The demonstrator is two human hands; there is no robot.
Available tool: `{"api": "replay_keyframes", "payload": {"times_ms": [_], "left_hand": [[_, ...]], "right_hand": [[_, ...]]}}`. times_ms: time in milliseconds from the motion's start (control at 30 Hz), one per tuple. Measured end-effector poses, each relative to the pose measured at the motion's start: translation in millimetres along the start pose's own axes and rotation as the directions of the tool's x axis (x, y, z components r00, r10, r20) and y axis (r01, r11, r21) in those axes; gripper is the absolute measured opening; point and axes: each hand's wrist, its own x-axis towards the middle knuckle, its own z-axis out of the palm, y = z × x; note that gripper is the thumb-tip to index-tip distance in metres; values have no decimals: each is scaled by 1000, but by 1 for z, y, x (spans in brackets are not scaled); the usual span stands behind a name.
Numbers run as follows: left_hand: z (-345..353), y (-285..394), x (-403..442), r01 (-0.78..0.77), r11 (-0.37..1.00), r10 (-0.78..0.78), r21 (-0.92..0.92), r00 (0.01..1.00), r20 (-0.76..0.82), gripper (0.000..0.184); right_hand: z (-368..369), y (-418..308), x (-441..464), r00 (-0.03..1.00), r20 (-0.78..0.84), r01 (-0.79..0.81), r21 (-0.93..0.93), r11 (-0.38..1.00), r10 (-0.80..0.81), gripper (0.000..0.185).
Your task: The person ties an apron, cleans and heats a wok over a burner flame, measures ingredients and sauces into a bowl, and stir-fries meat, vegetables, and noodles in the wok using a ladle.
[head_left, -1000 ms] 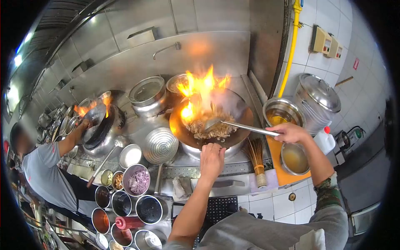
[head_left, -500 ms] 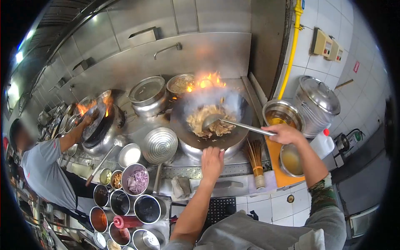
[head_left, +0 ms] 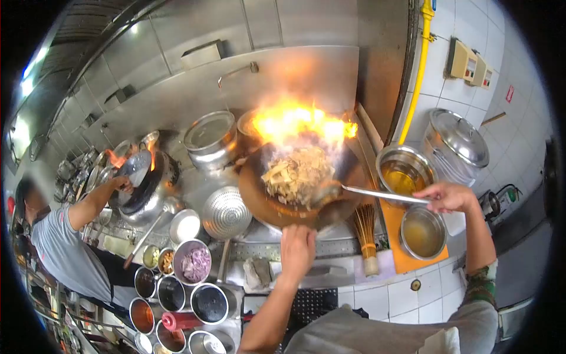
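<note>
My left hand is closed at the near edge of a large wok, where it grips the wok's handle; the handle itself is mostly covered by my fingers. Brownish sliced food is bunched up in the wok, with smoke about it. Tall orange flames flare behind the far rim. My right hand holds the long handle of a ladle, whose bowl dips into the wok at the right side of the food.
Right of the wok lie a bamboo brush, a pot of oil and a bowl of cloudy liquid. A perforated strainer and ingredient containers stand left. A co-worker handles another flaming wok.
The flames behind my wok have grown much larger. The wok has tilted toward me and the food has bunched up. My right hand and the ladle have shifted right; my left hand is slightly lower.
</note>
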Motion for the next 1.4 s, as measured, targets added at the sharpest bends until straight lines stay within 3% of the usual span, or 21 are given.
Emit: {"api": "replay_keyframes", "payload": {"times_ms": [33,200,267,367,400,433,500,633,667,700,767,833,900,933,967,1000,1100,1167,1200,1333,1400], "left_hand": [[-5,7,9,-7,1000,7,4,1000,4,9],[24,-2,14,-36,999,36,3,999,-14,8],[27,-14,-8,-30,997,26,69,998,48,8],[-4,-1,-53,-115,993,115,-6,992,58,9],[-15,9,-35,-116,993,115,3,992,52,9],[-24,23,-20,-96,995,96,19,995,33,9],[-27,38,8,-70,997,70,14,997,-32,9],[31,-7,12,-34,999,34,22,999,1,9],[40,-15,6,-26,999,26,34,1000,13,9],[39,-15,-7,-34,999,34,29,999,3,9],[35,-18,-42,-31,999,31,12,999,26,8],[15,7,-54,-96,994,94,-54,995,-46,7],[8,22,-34,-74,997,73,-10,995,-62,9],[9,25,-18,10,1000,-10,8,1000,-10,12],[12,21,5,52,998,-52,35,999,13,14],[19,11,17,43,998,-43,41,999,-7,14],[36,-5,31,94,994,-100,63,991,86,21],[31,-2,31,24,999,-24,37,1000,11,31],[17,11,26,-65,987,70,147,997,-34,39],[-36,28,-48,33,980,-25,197,999,-41,43],[-58,26,-100,222,975,-222,6,973,66,43]], "right_hand": [[-1,4,-1,995,43,-90,4,996,90,52],[36,9,78,1000,-14,-1,61,998,2,53],[57,20,103,872,-239,331,-355,874,-427,53],[48,28,72,885,-181,347,-361,866,-430,51],[42,39,72,802,-159,477,-407,779,-575,50],[37,45,74,812,-134,482,-396,782,-569,50],[20,6,46,998,53,16,-55,998,-13,51],[29,-22,75,996,-33,80,-184,980,-88,51],[36,-21,86,971,-89,185,-308,933,-222,51],[44,21,121,794,-174,443,-491,750,-583,50],[57,-5,88,872,-271,215,-536,817,-407,50],[62,25,86,777,-313,314,-558,768,-545,51],[72,41,67,806,-312,444,-244,862,-503,54],[87,42,51,828,-274,435,-236,869,-489,54],[93,30,45,920,-258,343,176,923,-293,54],[98,18,44,980,-164,189,555,810,-116,55],[121,4,66,974,-28,115,917,383,-224,58],[147,-5,93,971,-213,220,603,766,-111,58],[158,-8,98,963,-232,242,534,810,-134,59],[158,-22,59,958,-73,230,773,592,-276,61],[165,-44,24,954,32,160,786,597,-298,62]]}}
